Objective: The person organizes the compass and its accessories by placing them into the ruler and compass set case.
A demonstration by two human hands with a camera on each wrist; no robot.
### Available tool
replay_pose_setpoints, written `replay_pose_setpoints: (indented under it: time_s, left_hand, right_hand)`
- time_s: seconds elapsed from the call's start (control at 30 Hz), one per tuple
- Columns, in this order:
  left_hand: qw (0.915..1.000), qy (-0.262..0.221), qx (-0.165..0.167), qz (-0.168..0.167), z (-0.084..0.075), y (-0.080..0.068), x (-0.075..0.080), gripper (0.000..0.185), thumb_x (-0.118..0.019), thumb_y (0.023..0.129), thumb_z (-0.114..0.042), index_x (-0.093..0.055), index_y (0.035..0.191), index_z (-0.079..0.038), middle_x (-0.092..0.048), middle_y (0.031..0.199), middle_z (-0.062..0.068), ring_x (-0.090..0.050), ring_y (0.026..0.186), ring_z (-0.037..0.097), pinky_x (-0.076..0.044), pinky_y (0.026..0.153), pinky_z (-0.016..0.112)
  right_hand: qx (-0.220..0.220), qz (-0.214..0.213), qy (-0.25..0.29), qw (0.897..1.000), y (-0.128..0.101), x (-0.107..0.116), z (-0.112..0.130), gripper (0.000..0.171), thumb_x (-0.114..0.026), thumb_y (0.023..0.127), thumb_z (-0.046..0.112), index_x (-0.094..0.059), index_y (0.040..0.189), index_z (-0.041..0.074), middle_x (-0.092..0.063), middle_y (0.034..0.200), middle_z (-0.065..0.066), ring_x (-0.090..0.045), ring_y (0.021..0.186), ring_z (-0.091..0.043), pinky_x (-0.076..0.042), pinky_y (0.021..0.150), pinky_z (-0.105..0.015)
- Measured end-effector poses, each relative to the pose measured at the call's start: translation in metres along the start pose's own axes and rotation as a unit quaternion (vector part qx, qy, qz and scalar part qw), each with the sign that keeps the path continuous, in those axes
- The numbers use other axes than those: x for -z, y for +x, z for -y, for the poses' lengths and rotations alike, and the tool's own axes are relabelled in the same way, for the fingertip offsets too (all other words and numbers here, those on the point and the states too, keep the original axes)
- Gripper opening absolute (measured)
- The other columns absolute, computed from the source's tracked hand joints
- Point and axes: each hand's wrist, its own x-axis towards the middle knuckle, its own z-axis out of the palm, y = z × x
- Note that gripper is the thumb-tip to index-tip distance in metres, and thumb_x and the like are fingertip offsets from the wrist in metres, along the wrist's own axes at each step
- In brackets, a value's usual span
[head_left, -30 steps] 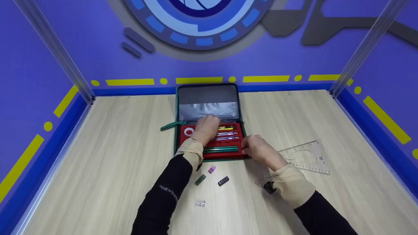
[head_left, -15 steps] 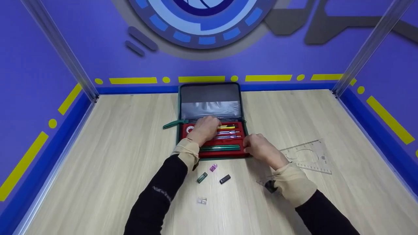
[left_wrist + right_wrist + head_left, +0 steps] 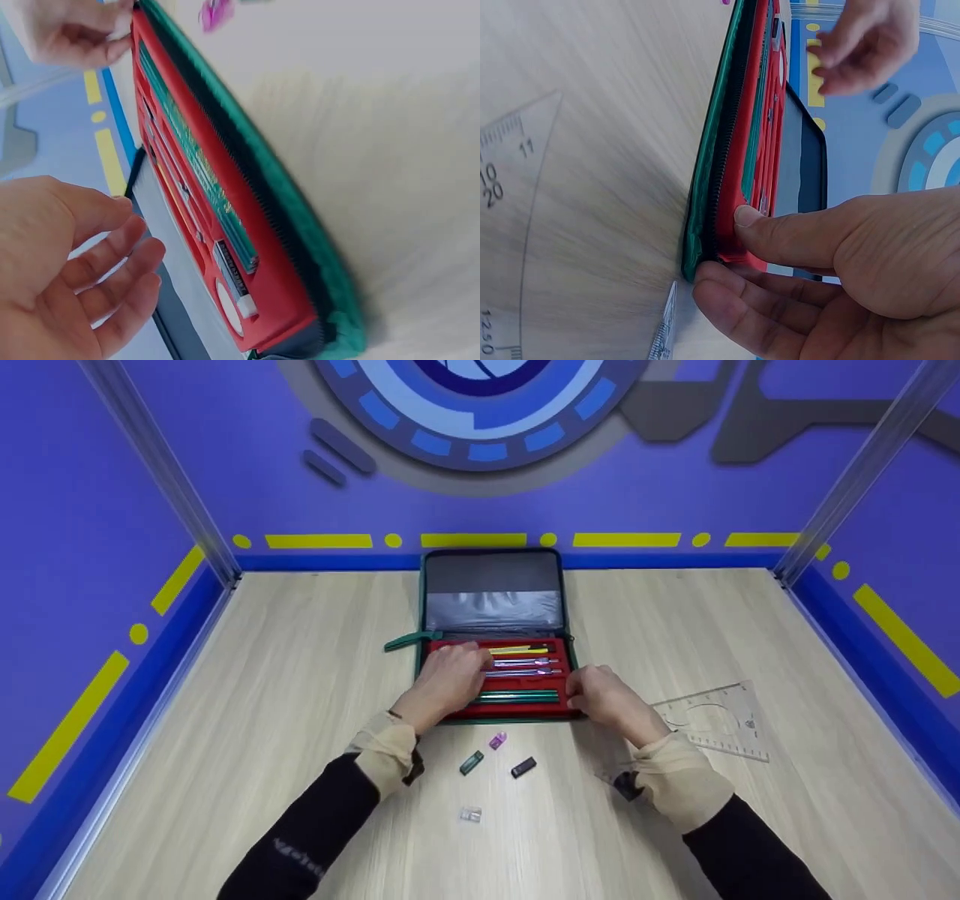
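Observation:
A green zip case point(image 3: 491, 570) lies unfolded at the back of the table, with a red tray point(image 3: 517, 709) in its near half. My right hand point(image 3: 604, 695) pinches the tray-side corner: its thumb presses the red tray and its fingers lie against the outside of the case. My left hand point(image 3: 82, 277) hovers over the left part of the tray, fingers loosely bent and nothing in them. The tray carries green pencils point(image 3: 521, 697), silver compass-like tools point(image 3: 529, 663), a yellow-and-black tool point(image 3: 519, 649), an eraser point(image 3: 234, 277) and a white disc point(image 3: 229, 306).
In front of the case lie small green point(image 3: 472, 763), purple point(image 3: 498, 740), black point(image 3: 523, 767) and clear point(image 3: 471, 814) pieces. A clear set square point(image 3: 739, 720) is on the right; another transparent ruler piece point(image 3: 611, 772) is partly under my right wrist. Blue-purple walls surround the table.
My left hand has drawn back toward me and to the left over the tray. The right hand keeps its grip on the case corner. The head view has shifted slightly.

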Motion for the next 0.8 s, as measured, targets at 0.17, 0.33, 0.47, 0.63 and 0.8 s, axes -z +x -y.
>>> replay_pose_setpoints:
  time_s: [0.17, 0.33, 0.47, 0.63, 0.8]
  left_hand:
    - [0.9993, -0.03, -0.021, -0.002, -0.006, -0.028, 0.005, 0.02, -0.07, 0.096, -0.008, -0.077, 0.116, -0.008, -0.073, 0.109, 0.008, -0.071, 0.096, 0.023, -0.059, 0.082, 0.037]
    - [0.9971, -0.043, -0.063, 0.0, -0.014, -0.054, 0.009, 0.02, -0.074, 0.095, -0.01, -0.079, 0.115, -0.01, -0.074, 0.108, 0.006, -0.07, 0.097, 0.02, -0.058, 0.084, 0.035]
    - [0.9947, -0.05, -0.088, 0.016, -0.02, -0.074, 0.01, 0.019, -0.077, 0.094, -0.013, -0.081, 0.112, -0.013, -0.074, 0.106, 0.003, -0.069, 0.097, 0.018, -0.057, 0.086, 0.033]
    - [0.9911, -0.067, -0.106, 0.044, -0.027, -0.1, 0.009, 0.018, -0.078, 0.094, -0.016, -0.081, 0.111, -0.015, -0.074, 0.105, 0.001, -0.069, 0.096, 0.016, -0.056, 0.086, 0.032]
    - [0.9867, -0.068, -0.134, 0.062, -0.033, -0.121, 0.008, 0.015, -0.08, 0.092, -0.019, -0.082, 0.107, -0.018, -0.074, 0.104, -0.001, -0.068, 0.097, 0.013, -0.056, 0.087, 0.032]
  right_hand:
    - [0.002, 0.003, -0.005, 1.0, 0.0, 0.0, -0.001, 0.007, -0.07, 0.091, -0.004, -0.071, 0.088, 0.002, -0.065, 0.082, -0.007, -0.055, 0.076, -0.022, -0.047, 0.065, -0.032]
    - [-0.002, 0.003, 0.001, 1.0, -0.001, 0.001, -0.001, 0.007, -0.069, 0.092, -0.004, -0.071, 0.089, 0.002, -0.065, 0.083, -0.007, -0.056, 0.076, -0.021, -0.047, 0.064, -0.031]
    - [0.002, -0.002, 0.004, 1.0, 0.0, 0.001, -0.003, 0.007, -0.07, 0.091, -0.004, -0.07, 0.087, 0.002, -0.065, 0.081, -0.006, -0.055, 0.074, -0.021, -0.046, 0.064, -0.032]
    - [0.012, -0.002, -0.003, 1.0, 0.0, 0.0, -0.002, 0.007, -0.071, 0.09, -0.004, -0.07, 0.086, 0.003, -0.066, 0.08, -0.005, -0.055, 0.074, -0.021, -0.047, 0.066, -0.034]
    - [0.003, -0.001, 0.003, 1.0, 0.001, 0.0, -0.002, 0.007, -0.07, 0.091, -0.004, -0.07, 0.087, 0.002, -0.065, 0.082, -0.006, -0.055, 0.075, -0.022, -0.047, 0.066, -0.033]
